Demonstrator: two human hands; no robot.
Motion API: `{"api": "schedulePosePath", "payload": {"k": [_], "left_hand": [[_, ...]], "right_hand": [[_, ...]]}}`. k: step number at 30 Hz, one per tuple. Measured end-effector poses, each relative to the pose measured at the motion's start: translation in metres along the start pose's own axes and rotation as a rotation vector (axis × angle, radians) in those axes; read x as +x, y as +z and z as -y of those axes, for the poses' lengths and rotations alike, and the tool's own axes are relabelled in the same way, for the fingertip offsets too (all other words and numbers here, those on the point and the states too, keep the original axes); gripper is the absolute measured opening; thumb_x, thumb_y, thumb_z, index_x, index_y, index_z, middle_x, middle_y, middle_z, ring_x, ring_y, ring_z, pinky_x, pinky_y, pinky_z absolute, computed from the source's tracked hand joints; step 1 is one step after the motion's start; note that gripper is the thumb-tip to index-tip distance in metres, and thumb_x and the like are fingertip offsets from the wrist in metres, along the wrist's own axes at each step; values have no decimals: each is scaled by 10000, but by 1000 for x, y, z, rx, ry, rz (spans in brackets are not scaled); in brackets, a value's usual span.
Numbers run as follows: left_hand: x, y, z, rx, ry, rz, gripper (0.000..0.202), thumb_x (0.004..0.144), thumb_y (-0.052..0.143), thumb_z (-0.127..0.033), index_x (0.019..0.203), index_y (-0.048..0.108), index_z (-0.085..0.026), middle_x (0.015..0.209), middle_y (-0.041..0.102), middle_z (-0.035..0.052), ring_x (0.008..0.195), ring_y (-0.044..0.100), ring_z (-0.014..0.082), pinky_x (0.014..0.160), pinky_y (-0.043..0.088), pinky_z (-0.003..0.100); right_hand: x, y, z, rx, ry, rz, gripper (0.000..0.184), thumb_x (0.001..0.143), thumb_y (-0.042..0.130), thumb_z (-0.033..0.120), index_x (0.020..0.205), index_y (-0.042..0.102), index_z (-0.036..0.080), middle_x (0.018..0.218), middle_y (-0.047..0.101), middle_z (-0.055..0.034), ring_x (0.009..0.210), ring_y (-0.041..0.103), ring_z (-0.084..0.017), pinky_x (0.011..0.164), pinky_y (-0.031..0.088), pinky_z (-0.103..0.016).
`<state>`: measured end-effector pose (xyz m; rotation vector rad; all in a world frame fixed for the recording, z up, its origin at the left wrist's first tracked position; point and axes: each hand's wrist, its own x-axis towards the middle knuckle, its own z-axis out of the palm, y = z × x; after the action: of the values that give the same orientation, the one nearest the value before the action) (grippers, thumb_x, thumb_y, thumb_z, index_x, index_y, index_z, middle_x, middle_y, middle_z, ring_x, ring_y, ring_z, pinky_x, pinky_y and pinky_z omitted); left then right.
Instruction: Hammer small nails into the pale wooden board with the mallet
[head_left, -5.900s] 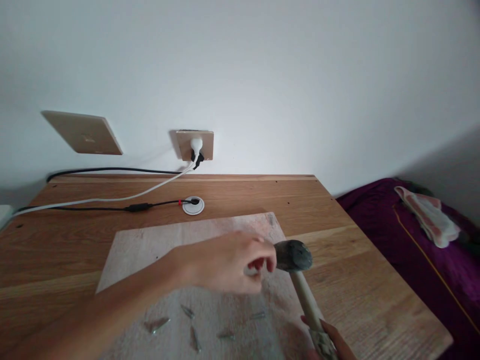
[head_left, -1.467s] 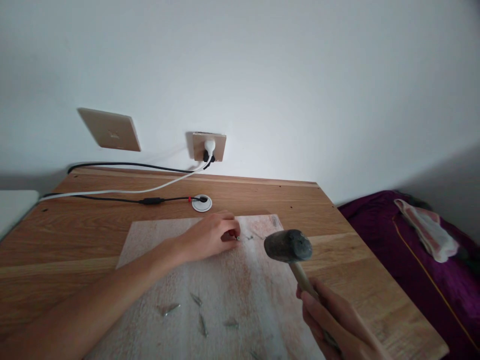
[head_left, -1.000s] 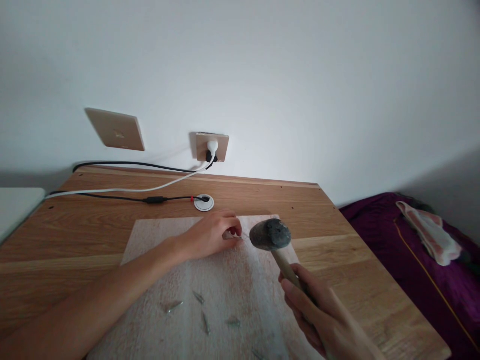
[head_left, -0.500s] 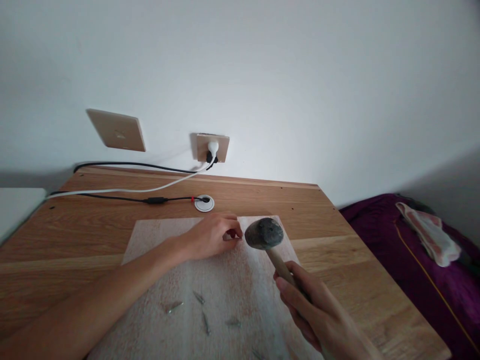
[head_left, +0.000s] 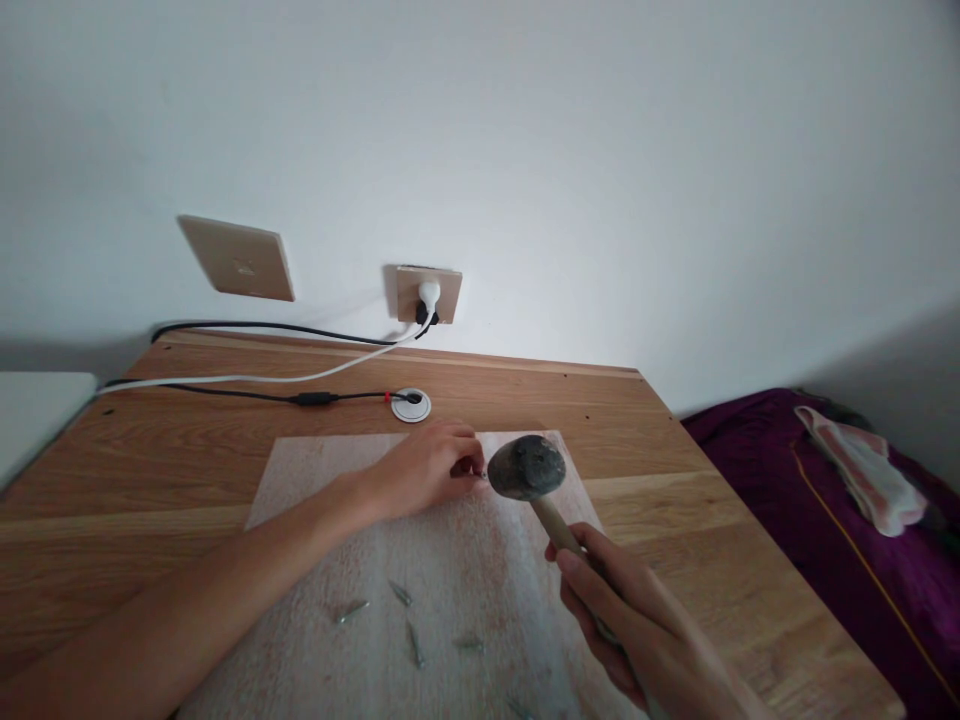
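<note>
My right hand [head_left: 626, 610] is closed around the wooden handle of a rubber mallet [head_left: 529, 467] with a dark, scuffed head. The head hangs over the far right part of a whitish wooden board [head_left: 322, 555], just right of my left fingertips. My left hand [head_left: 431, 470] rests near the board's far edge, finger and thumb pinched on a small metal nail [head_left: 482, 475], mostly hidden by the fingers. Several short, pointed metal nails lie loose on the nearer half of the board, one nail [head_left: 415, 645] near its middle.
The board lies on a wooden desk [head_left: 697, 540] against a white wall. A wall socket [head_left: 448, 292] holds plugs, with a white cable [head_left: 247, 380] and black cables along the back. A round cable grommet [head_left: 411, 405] sits behind the board. Purple fabric [head_left: 780, 480] is at right.
The view has shifted very slightly. Both hands and the mallet stay almost in place; a bit more of the metal nail shows at my left fingertips.
</note>
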<state>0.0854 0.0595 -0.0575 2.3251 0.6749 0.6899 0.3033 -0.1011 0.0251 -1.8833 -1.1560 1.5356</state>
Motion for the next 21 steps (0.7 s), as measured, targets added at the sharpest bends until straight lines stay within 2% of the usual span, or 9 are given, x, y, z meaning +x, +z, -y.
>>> {"api": "schedulePosePath", "payload": {"k": [8, 12, 17, 21], "left_hand": [[1, 1, -1, -20, 10, -9, 109, 886, 766, -81, 827, 759, -173, 823, 733, 15, 770, 649, 158, 722, 442, 276], [2, 1, -2, -13, 9, -3, 107, 886, 762, -90, 817, 758, -172, 802, 717, 10, 755, 636, 153, 701, 429, 273], [3, 1, -1, 1, 18, -1, 110, 872, 779, -87, 817, 754, -178, 782, 698, 4, 768, 640, 163, 707, 419, 285], [3, 0, -1, 24, 14, 13, 126, 865, 761, -64, 812, 758, -178, 780, 700, 6, 777, 641, 169, 732, 416, 295]], "right_hand": [[3, 1, 0, 8, 0, 5, 762, 812, 613, 939, 973, 577, 195, 635, 445, 117, 413, 292, 13, 367, 216, -124], [2, 2, 2, 29, -23, 1, 741, 810, 639, 925, 925, 557, 197, 626, 436, 120, 410, 275, 15, 367, 205, -127], [1, 1, 3, -4, 3, -37, 821, 731, 626, 987, 923, 557, 192, 644, 471, 111, 410, 307, 24, 369, 232, -109], [3, 1, -3, -11, 8, -10, 829, 748, 603, 987, 935, 575, 180, 629, 460, 117, 394, 282, 32, 356, 218, -106]]}}
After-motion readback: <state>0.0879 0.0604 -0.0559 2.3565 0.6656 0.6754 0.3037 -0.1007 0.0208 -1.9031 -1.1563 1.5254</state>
